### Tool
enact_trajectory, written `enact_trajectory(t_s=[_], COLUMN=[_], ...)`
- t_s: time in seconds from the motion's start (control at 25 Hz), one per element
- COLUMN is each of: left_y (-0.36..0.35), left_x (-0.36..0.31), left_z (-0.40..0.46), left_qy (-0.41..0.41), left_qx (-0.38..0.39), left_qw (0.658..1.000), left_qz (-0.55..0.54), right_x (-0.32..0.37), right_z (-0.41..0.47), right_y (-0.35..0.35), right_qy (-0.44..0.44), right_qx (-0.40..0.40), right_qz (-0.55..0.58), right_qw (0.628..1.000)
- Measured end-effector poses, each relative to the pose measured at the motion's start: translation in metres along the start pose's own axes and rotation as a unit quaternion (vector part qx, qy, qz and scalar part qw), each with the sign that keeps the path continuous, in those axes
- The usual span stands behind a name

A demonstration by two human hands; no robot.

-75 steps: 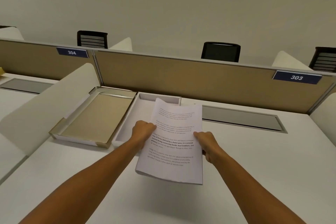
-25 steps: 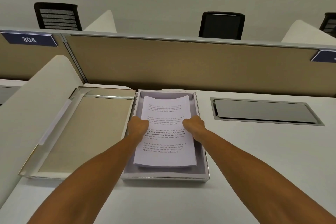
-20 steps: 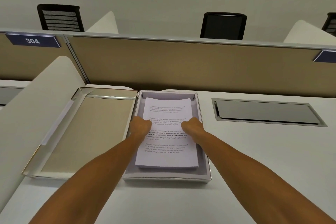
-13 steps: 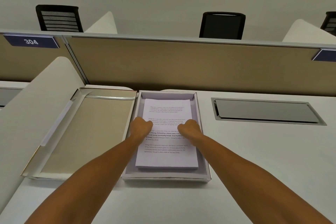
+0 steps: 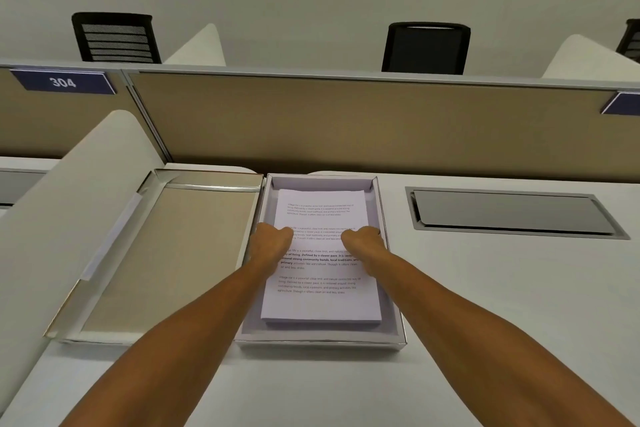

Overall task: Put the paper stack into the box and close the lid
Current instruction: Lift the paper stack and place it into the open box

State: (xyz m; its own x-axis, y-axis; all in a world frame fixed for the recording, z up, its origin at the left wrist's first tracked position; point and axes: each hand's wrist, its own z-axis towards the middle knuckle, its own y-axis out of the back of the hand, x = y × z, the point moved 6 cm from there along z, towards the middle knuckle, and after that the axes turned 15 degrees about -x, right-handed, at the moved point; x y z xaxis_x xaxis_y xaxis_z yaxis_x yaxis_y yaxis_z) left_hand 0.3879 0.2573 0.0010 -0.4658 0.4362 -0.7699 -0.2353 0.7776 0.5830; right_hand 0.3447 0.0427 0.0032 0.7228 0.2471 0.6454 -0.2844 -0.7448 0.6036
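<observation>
The paper stack [image 5: 320, 260] lies flat inside the box [image 5: 322, 340], left hand [image 5: 272, 241] and right hand [image 5: 362, 241] resting curled on it, grip indiscernible; next, presumably, swinging the open lid [image 5: 166, 253] over.

1. I see a tan partition [image 5: 346, 121] behind the white desk [image 5: 502, 305].
2. A blue "304" sign [image 5: 63, 82] sits at its upper left.
3. Two black chairs [image 5: 116, 37] [image 5: 426, 48] stand beyond.
4. A grey cable hatch [image 5: 512, 212] lies flush, right.
</observation>
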Motion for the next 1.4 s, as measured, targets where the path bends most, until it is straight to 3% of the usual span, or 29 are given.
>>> enact_trajectory(t_s=[0.28,0.4,0.48,0.64,0.8,1.0,1.16,1.4], left_y=[0.001,-0.005,-0.005,-0.001,0.005,0.003,-0.004,-0.01], left_x=[-0.001,-0.014,-0.017,-0.007,0.021,0.036,0.038,0.041], left_z=[-0.006,-0.027,-0.038,-0.051,-0.066,-0.081,-0.085,-0.082], left_qy=[-0.086,-0.216,-0.299,-0.451,-0.563,-0.667,-0.667,-0.657], left_qx=[0.041,0.031,0.03,0.092,0.171,0.162,0.167,0.182], left_qw=[0.992,0.975,0.948,0.859,0.757,0.636,0.626,0.625], left_qz=[0.079,0.053,0.105,0.222,0.283,0.351,0.368,0.379], right_x=[0.004,0.019,0.033,0.054,0.067,0.085,0.1,0.104], right_z=[0.007,0.003,-0.001,0.005,0.021,0.038,0.051,0.073], right_y=[0.012,0.013,0.018,0.025,0.014,-0.012,-0.031,-0.047], right_qy=[0.059,0.191,0.298,0.394,0.423,0.443,0.47,0.467], right_qx=[0.008,-0.001,-0.03,-0.036,0.0,-0.008,-0.008,0.057], right_qz=[-0.036,-0.102,-0.137,-0.155,-0.197,-0.283,-0.324,-0.372], right_qw=[0.998,0.976,0.944,0.905,0.885,0.851,0.821,0.8])
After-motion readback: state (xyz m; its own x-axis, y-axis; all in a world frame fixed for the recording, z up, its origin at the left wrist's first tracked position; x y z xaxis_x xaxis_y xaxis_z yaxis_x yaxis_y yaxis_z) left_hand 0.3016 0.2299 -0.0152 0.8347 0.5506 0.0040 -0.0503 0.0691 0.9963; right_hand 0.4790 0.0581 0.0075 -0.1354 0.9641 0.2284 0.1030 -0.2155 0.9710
